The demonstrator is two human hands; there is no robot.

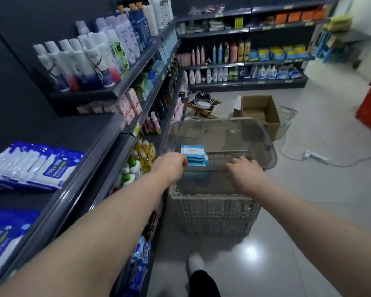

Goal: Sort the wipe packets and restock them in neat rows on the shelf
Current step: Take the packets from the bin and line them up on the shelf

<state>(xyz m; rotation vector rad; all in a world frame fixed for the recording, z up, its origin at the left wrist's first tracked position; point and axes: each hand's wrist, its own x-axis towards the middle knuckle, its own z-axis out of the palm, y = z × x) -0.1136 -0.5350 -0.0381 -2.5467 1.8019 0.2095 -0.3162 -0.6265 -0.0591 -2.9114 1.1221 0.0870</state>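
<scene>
Since both hands are at the bin, I read the step as picking up stock for the shelf. The shelf is on the left, and its upper tier carries big blue-white packs lying overlapped, not squared. A crate stands on the floor beside the shelf, with the clear bin sitting on top. In the bin's near-left corner is a small stack of light-blue packets, roughly squared. Left hand: fingers curled down at the near rim, against the stack; can't tell if it has a packet or just the rim. Right hand: fingers hooked over the near rim, holding the bin. Advice: use the right hand to steady the bin, since it's perched on the crate and could slide. Lift the stack whole, thumb on top and fingers under, so it doesn't fan out. The light-blue ones differ from the packs, so give them their own row, labels front, edges flush to the shelf lip.
</scene>
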